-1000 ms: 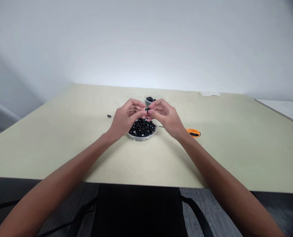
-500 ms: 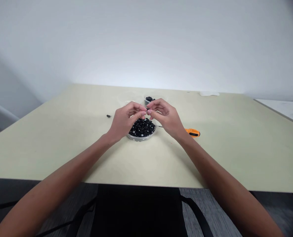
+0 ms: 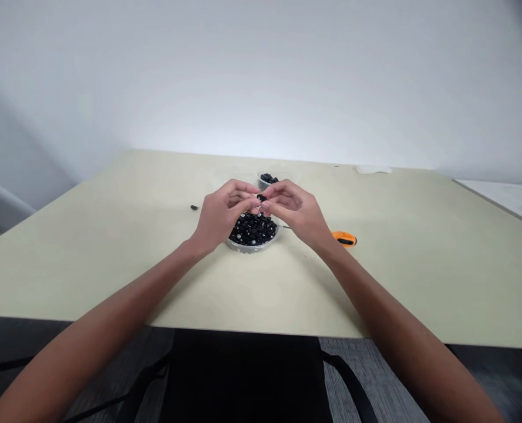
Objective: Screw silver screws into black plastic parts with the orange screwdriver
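Observation:
Between the fingertips of both hands is a small black round part (image 3: 261,198), too small to name exactly. My left hand (image 3: 223,212) pinches it from the left, thumb and fingers closed. From the right, my right hand (image 3: 296,212) pinches the same part, its fingertips almost meeting the left ones. Just below the hands stands a clear round tub (image 3: 249,249), holding a heap of small black parts (image 3: 254,230), some with pale centres. The fingers partly hide the tub's far side.
Behind the hands is a second clear tub (image 3: 264,185) with black parts. An orange-handled tool (image 3: 345,238) lies right of my right hand, its thin shaft partly covered. One loose black piece (image 3: 194,207) lies to the left. A white object (image 3: 373,169) rests at the table's back edge.
The fingers have shifted slightly around the small black part, and more of it shows between the fingertips. The forearms stay nearly in place.

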A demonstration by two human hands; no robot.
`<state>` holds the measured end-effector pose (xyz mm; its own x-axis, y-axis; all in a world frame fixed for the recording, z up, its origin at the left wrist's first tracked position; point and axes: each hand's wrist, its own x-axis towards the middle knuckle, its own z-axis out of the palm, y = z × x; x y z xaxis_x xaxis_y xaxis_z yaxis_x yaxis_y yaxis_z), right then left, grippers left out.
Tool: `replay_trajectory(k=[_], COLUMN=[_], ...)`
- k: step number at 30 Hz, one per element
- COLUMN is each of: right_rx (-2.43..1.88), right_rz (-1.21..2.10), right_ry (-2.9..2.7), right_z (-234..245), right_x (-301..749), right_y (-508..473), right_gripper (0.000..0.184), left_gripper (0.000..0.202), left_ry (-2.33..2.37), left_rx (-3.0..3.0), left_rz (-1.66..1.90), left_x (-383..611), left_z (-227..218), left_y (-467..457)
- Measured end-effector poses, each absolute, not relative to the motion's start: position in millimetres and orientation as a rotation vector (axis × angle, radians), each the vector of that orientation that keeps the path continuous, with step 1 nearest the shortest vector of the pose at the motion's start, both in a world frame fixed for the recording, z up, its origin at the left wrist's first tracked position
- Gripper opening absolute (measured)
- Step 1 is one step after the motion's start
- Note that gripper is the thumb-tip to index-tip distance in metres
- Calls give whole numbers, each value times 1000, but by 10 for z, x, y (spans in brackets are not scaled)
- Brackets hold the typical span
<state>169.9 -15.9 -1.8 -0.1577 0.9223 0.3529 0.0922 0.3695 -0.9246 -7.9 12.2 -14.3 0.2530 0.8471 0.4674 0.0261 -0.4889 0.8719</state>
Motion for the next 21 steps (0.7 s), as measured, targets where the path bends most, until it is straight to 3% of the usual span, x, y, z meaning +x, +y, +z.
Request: replay_trajectory(k=[21], right_rx=[-912], right_rz=[970], right_ry=[-1502], right_z=[-66], right_x=[1671], right_y=[-144], right_gripper=[13], left_gripper=[15], left_ry=[846], left_rx=[1762], left_rz=[1261], left_x=[-108], left_z=[-183], left_y=[162])
